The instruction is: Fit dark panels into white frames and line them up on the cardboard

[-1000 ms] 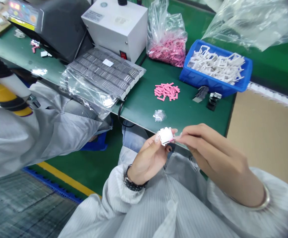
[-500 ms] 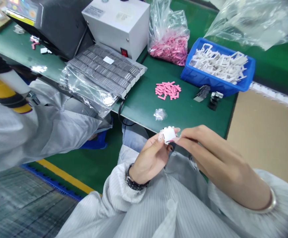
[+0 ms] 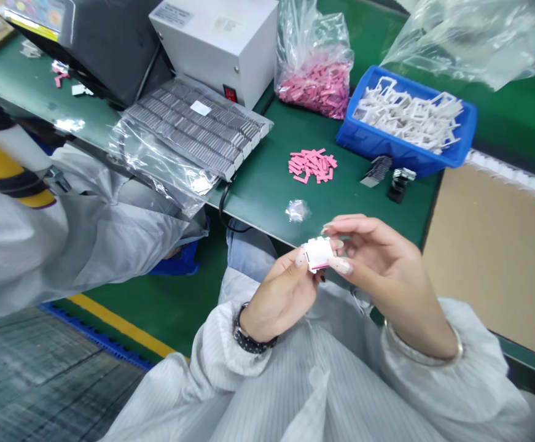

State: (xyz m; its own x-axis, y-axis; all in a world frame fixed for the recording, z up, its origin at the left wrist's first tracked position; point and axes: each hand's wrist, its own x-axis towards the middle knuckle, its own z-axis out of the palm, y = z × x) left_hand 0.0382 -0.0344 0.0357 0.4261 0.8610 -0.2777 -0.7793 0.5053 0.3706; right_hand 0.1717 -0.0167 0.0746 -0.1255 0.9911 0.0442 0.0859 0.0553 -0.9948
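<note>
A small white square plastic part [image 3: 317, 252] with a pink strip along its lower edge is held over my lap, just in front of the green table's edge. My left hand [image 3: 280, 294] pinches it from below and the left. My right hand [image 3: 378, 270] has turned palm-up, with thumb and fingertips pressed on the part's right side. A loose pile of pink strips [image 3: 312, 166] lies on the green table [image 3: 267, 190] beyond my hands. Further back, a blue bin [image 3: 460, 132] holds several white frames.
A tray of grey metal pieces [image 3: 203, 132] in clear wrap sits at the left, beside a white box unit [image 3: 214, 37]. A bag of pink strips [image 3: 314, 80], small metal parts [image 3: 398, 181] and a crumpled bit of film [image 3: 297, 210] are on the table. Another person's sleeve [image 3: 64, 227] is at the left.
My right hand has rotated from knuckles-up to palm-up and shifted its grip on the white part. The part stayed nearly in place in my left hand.
</note>
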